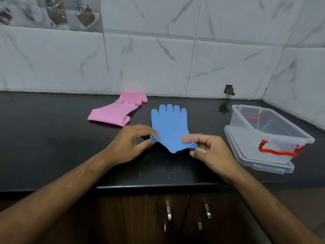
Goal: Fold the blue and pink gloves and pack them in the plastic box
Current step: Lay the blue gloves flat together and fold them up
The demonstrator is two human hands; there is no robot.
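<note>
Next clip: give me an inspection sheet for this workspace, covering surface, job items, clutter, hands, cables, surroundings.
Surface: dark glossy countertop.
Job's things: blue gloves stacked flat, fingers toward the wall, cuff end raised; pink gloves lying behind at left; plastic box at right, open, resting on its lid, nothing seen inside.
Clutter: nothing seen.
Grippers: left hand pinches the blue cuff's left corner; right hand pinches its right corner.
Cables: nothing seen.
Surroundings: marble-pattern wall tiles, one chipped hole; cabinet doors below.

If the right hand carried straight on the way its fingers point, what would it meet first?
The right hand points leftward across the blue glove cuff it pinches, so it would probably meet the left hand gripping the opposite corner, though depth is uncertain.
</note>
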